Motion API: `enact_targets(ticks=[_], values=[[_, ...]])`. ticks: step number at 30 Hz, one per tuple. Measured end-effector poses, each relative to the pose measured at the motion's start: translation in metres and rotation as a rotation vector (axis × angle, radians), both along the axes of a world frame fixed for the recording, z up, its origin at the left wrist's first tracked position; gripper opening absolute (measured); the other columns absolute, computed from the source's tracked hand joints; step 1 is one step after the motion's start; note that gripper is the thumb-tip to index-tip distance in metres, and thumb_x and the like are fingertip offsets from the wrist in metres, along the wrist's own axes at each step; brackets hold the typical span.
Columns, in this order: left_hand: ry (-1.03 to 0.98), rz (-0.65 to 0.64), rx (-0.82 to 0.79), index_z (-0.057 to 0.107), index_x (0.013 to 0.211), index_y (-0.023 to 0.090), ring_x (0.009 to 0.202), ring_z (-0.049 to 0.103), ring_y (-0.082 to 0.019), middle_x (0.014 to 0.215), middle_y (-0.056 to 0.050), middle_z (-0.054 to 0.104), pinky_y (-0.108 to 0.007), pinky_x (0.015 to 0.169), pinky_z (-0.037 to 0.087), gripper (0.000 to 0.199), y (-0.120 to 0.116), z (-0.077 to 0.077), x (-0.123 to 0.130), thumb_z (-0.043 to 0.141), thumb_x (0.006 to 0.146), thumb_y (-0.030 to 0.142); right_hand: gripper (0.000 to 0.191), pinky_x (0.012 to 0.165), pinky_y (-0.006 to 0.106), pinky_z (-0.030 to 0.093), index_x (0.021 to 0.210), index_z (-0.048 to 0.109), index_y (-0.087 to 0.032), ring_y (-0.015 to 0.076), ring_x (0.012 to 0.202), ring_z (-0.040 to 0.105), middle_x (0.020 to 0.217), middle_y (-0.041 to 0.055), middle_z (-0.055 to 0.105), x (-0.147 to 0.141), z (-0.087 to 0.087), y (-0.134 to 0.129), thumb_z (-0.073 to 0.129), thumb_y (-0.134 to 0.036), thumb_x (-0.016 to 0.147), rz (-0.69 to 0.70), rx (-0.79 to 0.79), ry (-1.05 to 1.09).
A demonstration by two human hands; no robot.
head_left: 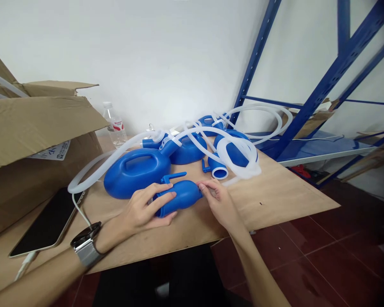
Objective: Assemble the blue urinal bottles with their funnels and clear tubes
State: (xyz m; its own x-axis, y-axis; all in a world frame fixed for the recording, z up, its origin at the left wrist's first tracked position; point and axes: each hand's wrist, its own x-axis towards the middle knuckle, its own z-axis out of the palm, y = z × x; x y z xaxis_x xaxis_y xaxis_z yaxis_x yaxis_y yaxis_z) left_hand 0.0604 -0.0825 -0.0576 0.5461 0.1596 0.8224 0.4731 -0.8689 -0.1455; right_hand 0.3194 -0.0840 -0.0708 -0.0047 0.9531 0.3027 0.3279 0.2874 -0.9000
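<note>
My left hand [147, 207] is wrapped round a blue plastic funnel-shaped urinal head [184, 197], which lies on its side just above the table's front part. A thin blue lever sticks out from its wide end. At its narrow end, the fingertips of my right hand [216, 196] are pinched together; whatever they grip is hidden. Right behind my left hand stands a blue bottle with a moulded handle [131, 175], a clear hose [96, 179] curving over it. A second blue urinal head [219, 172] lies beyond my right hand, its white-rimmed mouth facing me.
More blue bottles [188, 149] and coiled clear hoses [240, 157] crowd the back of the wooden table [288, 192]. To the left are a cardboard box [45, 128], a tablet [48, 226] and a water bottle [115, 128]. A blue metal shelf [307, 111] stands at right.
</note>
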Motion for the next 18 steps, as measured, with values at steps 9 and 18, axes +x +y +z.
enact_targets(ticks=[9, 18], values=[[-0.151, 0.005, -0.184, 0.063, 0.128, 0.018, 0.097, 0.077, -0.025, 0.111, -0.013, 0.075, -0.036, 0.081, 0.067, 0.039, -0.0038, 0.0031, 0.0064, 0.074, 0.092, 0.029, 0.031, 0.107, 0.051, 0.049, 0.095, 0.079, -0.024, 0.0273, 0.102, 0.066, 0.099, 0.0098, 0.073, -0.0018, 0.0079, -0.0029, 0.054, -0.041, 0.103, -0.007, 0.156, -0.069], [-0.238, 0.0, -0.28, 0.059, 0.125, 0.021, 0.096, 0.075, -0.025, 0.107, -0.01, 0.075, -0.037, 0.08, 0.065, 0.036, -0.0035, 0.0053, 0.0105, 0.074, 0.092, 0.026, 0.033, 0.098, 0.045, 0.055, 0.102, 0.082, -0.027, 0.0283, 0.107, 0.058, 0.102, 0.0113, 0.07, -0.0061, 0.0085, -0.0078, 0.051, -0.036, 0.107, -0.169, 0.336, -0.184]])
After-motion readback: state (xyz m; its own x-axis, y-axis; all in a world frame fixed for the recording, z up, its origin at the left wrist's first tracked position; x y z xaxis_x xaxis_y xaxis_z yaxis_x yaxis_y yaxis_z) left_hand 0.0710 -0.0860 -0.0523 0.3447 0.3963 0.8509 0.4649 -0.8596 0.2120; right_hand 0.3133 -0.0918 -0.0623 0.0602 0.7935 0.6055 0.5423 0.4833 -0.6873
